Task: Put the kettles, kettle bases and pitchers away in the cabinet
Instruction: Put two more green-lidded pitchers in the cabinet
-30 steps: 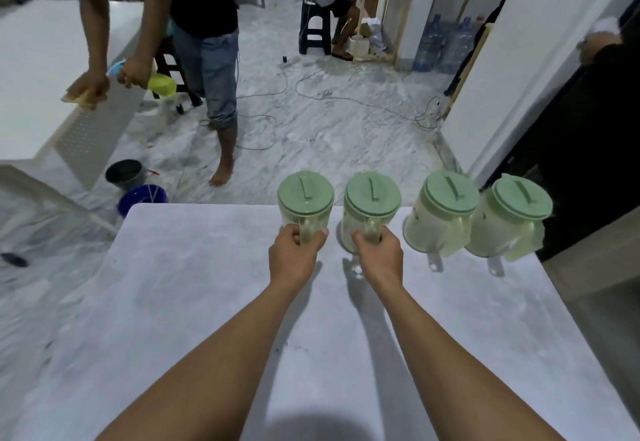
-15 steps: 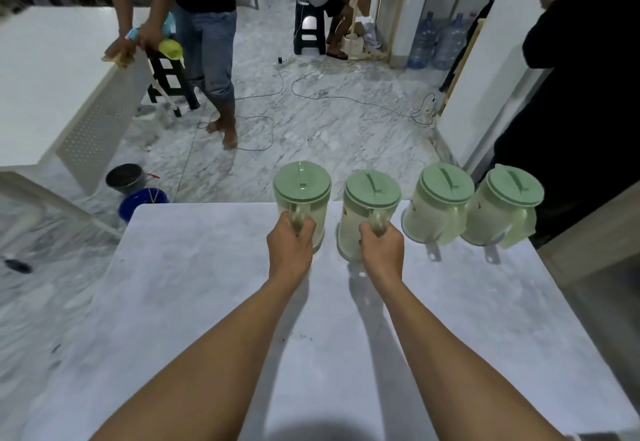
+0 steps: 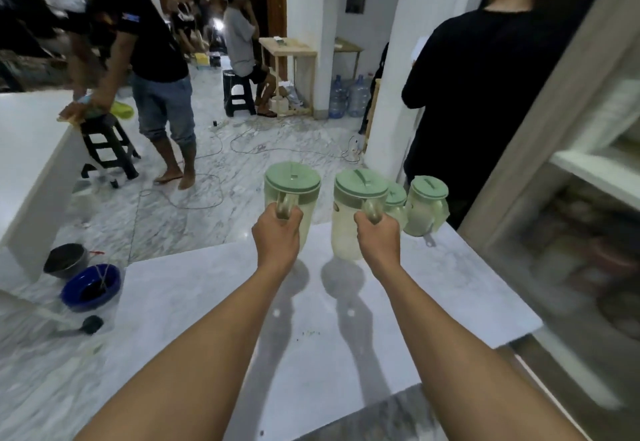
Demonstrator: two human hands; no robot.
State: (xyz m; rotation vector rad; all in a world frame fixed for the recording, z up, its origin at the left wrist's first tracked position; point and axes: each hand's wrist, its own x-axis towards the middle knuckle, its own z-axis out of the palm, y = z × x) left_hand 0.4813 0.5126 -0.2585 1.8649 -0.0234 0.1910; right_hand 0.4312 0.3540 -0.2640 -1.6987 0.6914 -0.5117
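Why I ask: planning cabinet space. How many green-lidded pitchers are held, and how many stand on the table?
Held pitchers: 2
Standing pitchers on the table: 2
Total: 4

Grey-veined marble floor (image 3: 284, 143) runs through a dim room; loose cables (image 3: 204, 203) trail across it. A white pillar (image 3: 384, 60) stands right of centre, with big water bottles (image 3: 346, 96) and a small wooden table (image 3: 287, 49) just beside it. A white table (image 3: 31, 150) fills the left edge, a black step stool (image 3: 107, 150) next to it; a second black stool (image 3: 239, 94) sits farther back. A blue basin (image 3: 91, 286) and a black bucket (image 3: 65, 260) lie on the floor by the pale marbled bench (image 3: 207, 302); the cabinet (image 3: 540, 136) stands at the right, its white shelf (image 3: 595, 177) blurred.
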